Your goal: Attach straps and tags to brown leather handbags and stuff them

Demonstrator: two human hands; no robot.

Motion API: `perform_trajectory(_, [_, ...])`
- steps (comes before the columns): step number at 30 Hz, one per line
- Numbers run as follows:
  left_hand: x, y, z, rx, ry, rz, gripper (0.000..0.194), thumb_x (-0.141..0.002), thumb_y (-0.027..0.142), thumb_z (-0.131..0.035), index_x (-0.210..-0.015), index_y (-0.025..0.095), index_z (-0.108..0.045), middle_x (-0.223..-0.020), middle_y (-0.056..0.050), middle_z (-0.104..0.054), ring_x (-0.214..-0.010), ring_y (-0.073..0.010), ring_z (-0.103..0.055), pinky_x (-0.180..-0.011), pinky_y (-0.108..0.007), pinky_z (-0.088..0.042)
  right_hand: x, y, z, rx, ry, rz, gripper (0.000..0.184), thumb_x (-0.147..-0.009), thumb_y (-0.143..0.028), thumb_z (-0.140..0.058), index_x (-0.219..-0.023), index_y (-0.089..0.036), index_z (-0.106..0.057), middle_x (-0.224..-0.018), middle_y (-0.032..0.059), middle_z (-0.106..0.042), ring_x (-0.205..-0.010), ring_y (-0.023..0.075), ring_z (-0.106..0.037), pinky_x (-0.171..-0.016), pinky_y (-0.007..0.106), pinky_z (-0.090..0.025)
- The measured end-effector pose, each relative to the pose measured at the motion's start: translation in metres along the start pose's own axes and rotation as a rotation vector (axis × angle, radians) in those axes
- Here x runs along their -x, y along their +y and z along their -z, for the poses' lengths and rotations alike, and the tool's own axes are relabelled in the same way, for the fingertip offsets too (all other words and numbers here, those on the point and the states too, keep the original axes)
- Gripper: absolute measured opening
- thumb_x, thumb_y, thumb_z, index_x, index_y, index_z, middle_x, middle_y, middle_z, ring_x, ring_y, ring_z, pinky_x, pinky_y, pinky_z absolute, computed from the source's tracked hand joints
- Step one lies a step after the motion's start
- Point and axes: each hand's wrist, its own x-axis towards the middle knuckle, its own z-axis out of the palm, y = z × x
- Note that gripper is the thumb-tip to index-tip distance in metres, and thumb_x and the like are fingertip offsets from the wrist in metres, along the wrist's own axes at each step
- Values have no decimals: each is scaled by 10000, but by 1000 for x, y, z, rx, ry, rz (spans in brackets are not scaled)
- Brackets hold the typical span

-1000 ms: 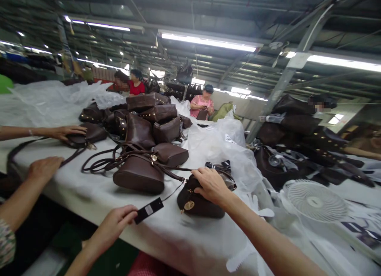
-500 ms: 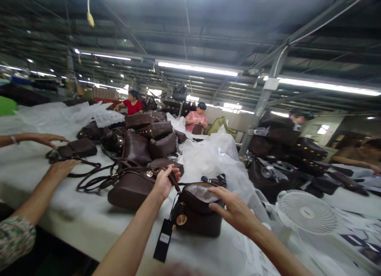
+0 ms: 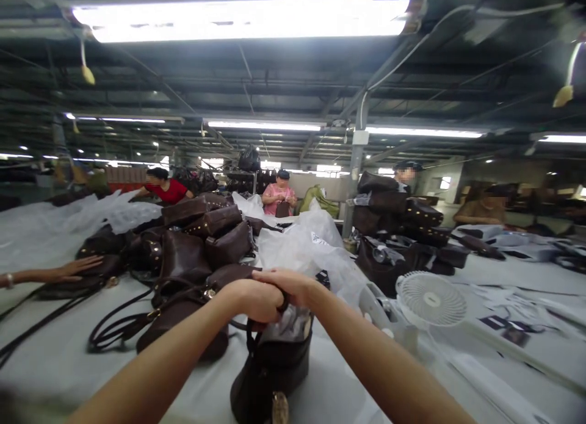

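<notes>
Head view: on the pale counter point(image 3: 68, 351), an open brown bag point(image 3: 281, 363) stands front and centre, between the person's forearms, its lower part reaching the picture's bottom edge. White surface shows on both sides of it; to the left, room narrows at a lying bag point(image 3: 158, 332) with looped cords, and to the right at a round white fan point(image 3: 433, 299). Just behind, crumpled translucent plastic point(image 3: 297, 244) borders the space. The left hand point(image 3: 259, 299) has its fingers curled round a dark strap point(image 3: 284, 301) above the bag's mouth; the right hand point(image 3: 290, 283) overlaps it (its fingertips are partly hidden, so I cannot tell what they pinch). The bag is smooth, leather-like and boxy, with crinkled pale material inside and a gold-toned medallion point(image 3: 280, 407). Glossy, studded bags form a heap point(image 3: 185, 253); farther left, a co-worker's hand point(image 3: 80, 268) rests on another.
</notes>
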Motion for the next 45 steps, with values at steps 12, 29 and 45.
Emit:
perform_trajectory(12, [37, -55, 62, -132, 304, 196, 221, -633, 365, -648, -630, 193, -508, -459, 76, -414, -414, -101, -388, -431, -202, -306, 125, -135, 109, -598, 640, 965, 180, -824, -177, -657, -724, -193, -508, -448, -150, -351, -349, 20, -268, -406, 136, -312])
perform_trajectory(29, [-9, 33, 7, 0, -20, 33, 72, -663, 240, -617, -704, 181, -606, -482, 69, -428, -369, -77, -340, -376, -199, -254, 227, -106, 83, 38, 764, 458, 200, -748, -350, -660, -907, -230, -668, -543, -35, -531, -413, 85, -472, -421, 224, -359])
perform_trajectory(45, [9, 31, 52, 194, 135, -8, 131, -672, 242, -670, -718, 133, -615, -557, 31, -534, -478, -85, -465, -466, -205, -353, 16, -16, -30, -44, 60, 200, 500, -619, -572, -768, -816, -174, -537, -569, -104, -417, -432, 33, -348, -458, 199, -399])
